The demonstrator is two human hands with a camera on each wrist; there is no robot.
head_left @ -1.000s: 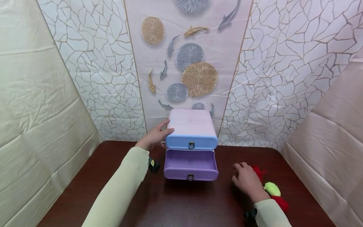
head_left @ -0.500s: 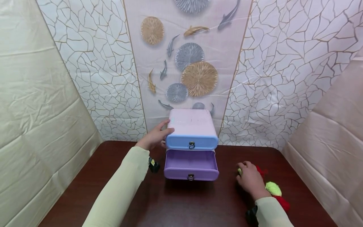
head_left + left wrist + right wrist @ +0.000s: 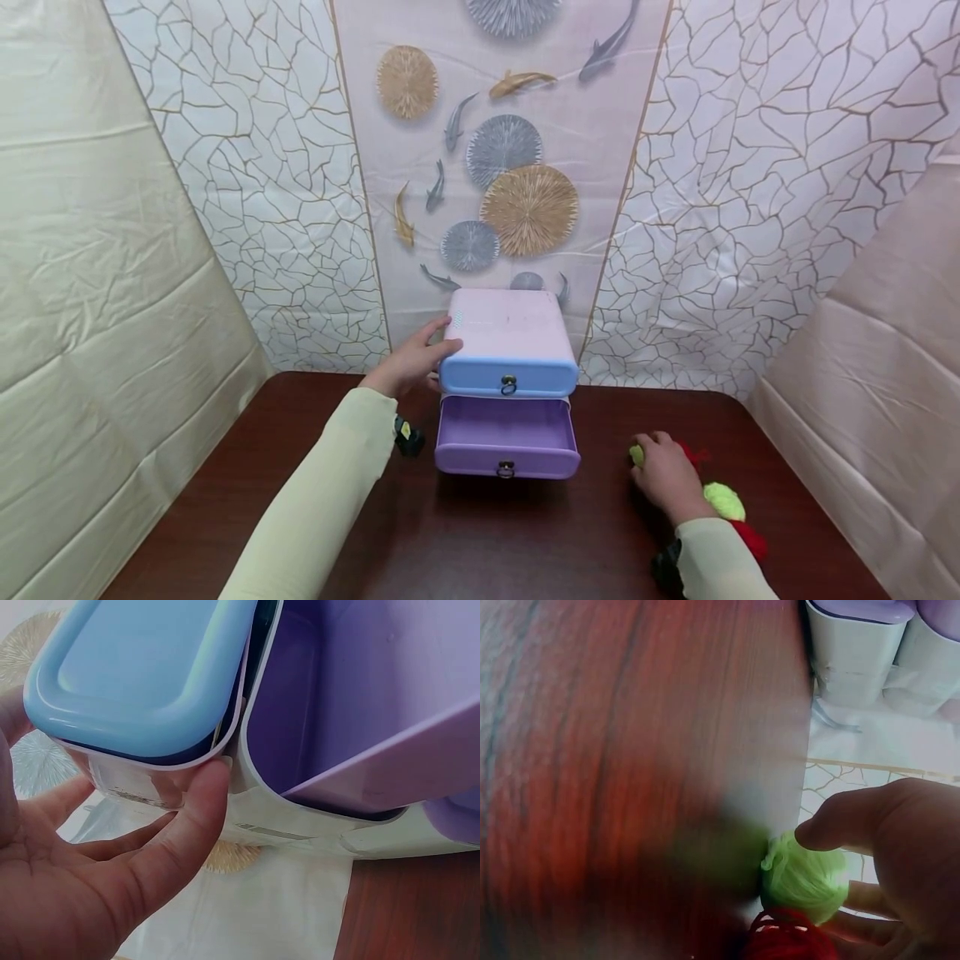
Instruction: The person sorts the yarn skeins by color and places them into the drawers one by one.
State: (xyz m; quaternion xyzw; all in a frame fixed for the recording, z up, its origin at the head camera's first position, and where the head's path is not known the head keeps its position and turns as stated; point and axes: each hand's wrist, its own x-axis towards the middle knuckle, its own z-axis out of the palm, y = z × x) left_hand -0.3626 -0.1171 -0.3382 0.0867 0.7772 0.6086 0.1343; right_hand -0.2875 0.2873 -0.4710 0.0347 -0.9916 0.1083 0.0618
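My left hand rests against the left side of a small drawer unit with a pale pink top. In the left wrist view its fingers touch the side wall by the blue upper drawer. Below it, the purple drawer is pulled out and has nothing inside. To the right, my right hand curls its thumb and fingers round a lime-green ball of yarn. Red yarn lies right beside that ball, partly hidden behind the hand in the head view.
Another lime-green yarn ball and more red yarn lie by the right wrist. The dark brown table ends at a patterned cloth backdrop. Cream cloth hangs on both sides.
My right hand has shifted slightly to the right, and the lime-green ball now shows at its fingers. The left hand and the drawers have stayed in place.
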